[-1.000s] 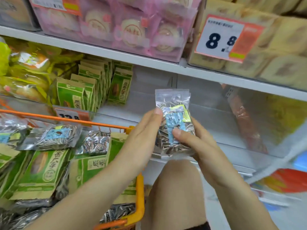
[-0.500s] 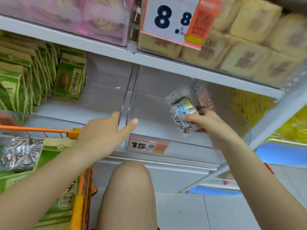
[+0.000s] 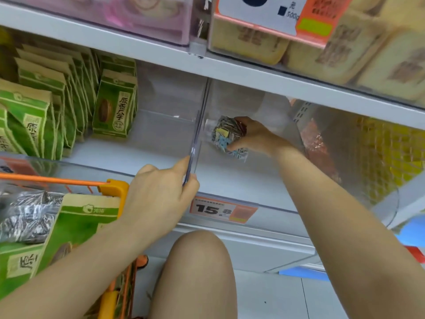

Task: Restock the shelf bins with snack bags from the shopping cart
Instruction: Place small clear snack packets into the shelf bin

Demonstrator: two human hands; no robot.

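Clear-plastic seed bag [image 3: 230, 137] label blurred, half-covered by right hand [image 3: 254, 137] grasping it inside bin [image 3: 248, 180]; left hand [image 3: 161, 192], at 7 o'clock, pinches divider [image 3: 197, 134].

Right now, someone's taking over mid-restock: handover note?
Right hand grips a clear sunflower seed bag, low inside the clear bin, not yet released.
Left hand pinches the clear divider at the bin's front left.
Green bags fill the neighbouring bin.
Shopping cart holds more seed and green bags.
Left: release this bag, then shelve the cart's stock.
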